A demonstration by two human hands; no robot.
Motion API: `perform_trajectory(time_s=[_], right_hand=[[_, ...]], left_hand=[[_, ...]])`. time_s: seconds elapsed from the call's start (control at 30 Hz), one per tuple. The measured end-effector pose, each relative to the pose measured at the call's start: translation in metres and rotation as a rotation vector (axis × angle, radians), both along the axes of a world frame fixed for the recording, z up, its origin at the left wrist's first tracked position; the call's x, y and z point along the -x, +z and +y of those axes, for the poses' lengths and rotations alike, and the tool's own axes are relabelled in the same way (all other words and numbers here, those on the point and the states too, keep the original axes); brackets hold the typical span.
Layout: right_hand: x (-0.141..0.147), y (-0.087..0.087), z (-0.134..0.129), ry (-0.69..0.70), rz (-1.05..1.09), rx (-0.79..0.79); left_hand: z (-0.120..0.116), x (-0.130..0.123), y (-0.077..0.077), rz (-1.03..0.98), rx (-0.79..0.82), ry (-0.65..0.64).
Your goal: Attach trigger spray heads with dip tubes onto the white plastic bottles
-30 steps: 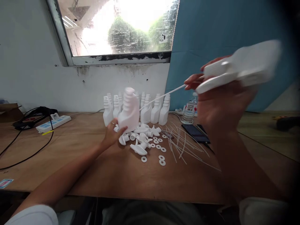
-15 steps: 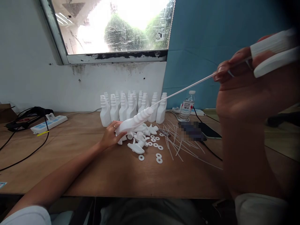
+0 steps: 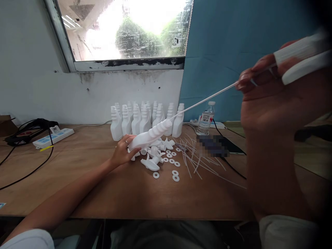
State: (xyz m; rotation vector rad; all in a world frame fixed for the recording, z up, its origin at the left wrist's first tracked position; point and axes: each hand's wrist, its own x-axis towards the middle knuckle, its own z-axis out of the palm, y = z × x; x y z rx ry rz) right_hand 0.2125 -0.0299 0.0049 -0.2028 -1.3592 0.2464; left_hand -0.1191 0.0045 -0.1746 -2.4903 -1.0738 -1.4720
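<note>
My left hand (image 3: 124,150) is wrapped round the lower part of a white bottle (image 3: 149,135), which tilts with its neck up to the right. Raised at the right, my right hand (image 3: 272,83) is closed on a white spray head (image 3: 301,52), partly blurred at the frame's edge. A thin tube (image 3: 207,99) runs from its fingertips down to the bottle's mouth; whether the tip is inside is too small to tell. Below the bottle lie more spray heads (image 3: 151,163) in a heap, beside several white washers (image 3: 175,178).
Several white bottles (image 3: 136,119) stand at the back. Loose tubes (image 3: 197,159) spread right of the washers, near a clear water bottle (image 3: 206,119) and a phone (image 3: 234,147). A power strip (image 3: 55,137) and black cables lie at the left of the wooden table (image 3: 109,197).
The held bottle's neck has shifted very slightly right. Both hands keep their holds, and the view has moved a little.
</note>
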Motion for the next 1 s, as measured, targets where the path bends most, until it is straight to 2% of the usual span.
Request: perform_trajectory(time_s=[0.1,0.23,0.37,0.5,0.6,0.67,0.73,0.8,0.87,0.93,1.0], right_hand=[[0.014,-0.001,-0.004,0.173,0.02,0.098],[0.023,-0.007,0.003,0.248,-0.129,0.192],[0.033,-0.018,0.012,0.344,-0.275,0.263],[0.056,-0.035,0.009,0.442,-0.363,0.45],[0.077,-0.052,0.004,0.579,-0.369,0.599],[0.087,-0.062,0.001,0.644,-0.338,0.634],[0.092,-0.071,-0.003,0.675,-0.315,0.648],[0.095,-0.077,-0.007,0.686,-0.308,0.666],[0.096,-0.082,-0.012,0.679,-0.302,0.673],[0.097,-0.086,-0.017,0.662,-0.293,0.668],[0.099,-0.089,-0.02,0.652,-0.283,0.655]], left_hand=[[-0.011,-0.008,0.002,-0.052,0.019,-0.053],[-0.027,-0.024,0.001,-0.107,0.052,-0.129],[-0.044,-0.043,-0.005,-0.174,0.11,-0.27],[-0.06,-0.061,-0.015,-0.324,0.34,-0.416],[-0.068,-0.069,-0.025,-0.402,0.476,-0.475],[-0.07,-0.07,-0.031,-0.388,0.529,-0.479],[-0.07,-0.069,-0.033,-0.326,0.5,-0.483],[-0.068,-0.067,-0.028,-0.277,0.398,-0.483],[-0.063,-0.064,-0.013,-0.297,0.299,-0.487],[-0.058,-0.062,0.011,-0.382,0.214,-0.481],[-0.055,-0.061,0.044,-0.458,0.108,-0.473]])
